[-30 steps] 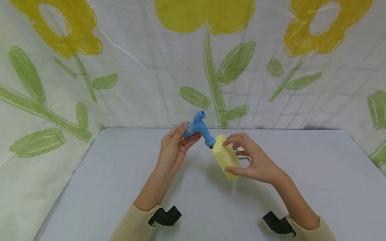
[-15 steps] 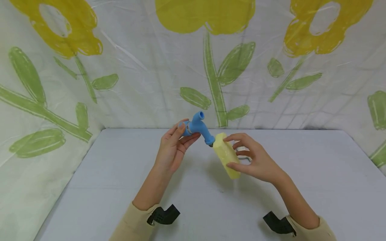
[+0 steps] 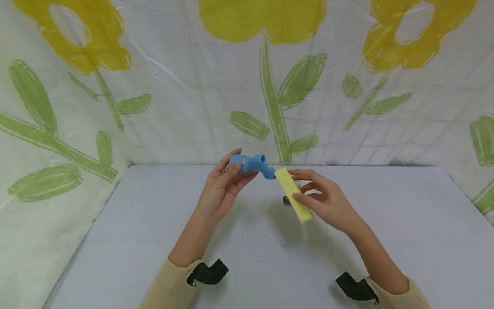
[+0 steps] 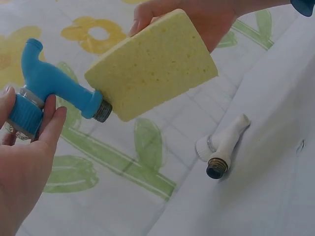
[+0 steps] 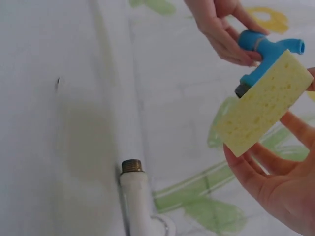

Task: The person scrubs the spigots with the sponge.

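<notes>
My left hand [image 3: 221,189] holds a blue plastic tap [image 3: 252,164] by its ridged knob, thumb on one side and fingers on the other. The tap's dark threaded end [image 4: 103,111] points toward my right hand [image 3: 333,204]. That hand pinches a yellow sponge [image 3: 294,195] by its edges, tilted, above the table. In the left wrist view the threaded end lies against a corner of the sponge; whether they press together I cannot tell. The right wrist view shows the porous broad face of the sponge [image 5: 266,105] overlapping part of the tap.
On the white table [image 3: 154,223] behind the sponge lies a white tap [image 4: 227,145] with a dark threaded end, mostly hidden in the head view. A white sheet with painted yellow flowers [image 3: 262,19] hangs at the back. Black wrist mounts [image 3: 210,272] sit on both sleeves.
The blue tap has rolled in my left hand, its upper branch dipping toward me. The sponge has turned to show its narrow side. The white tap's threaded end has come into view.
</notes>
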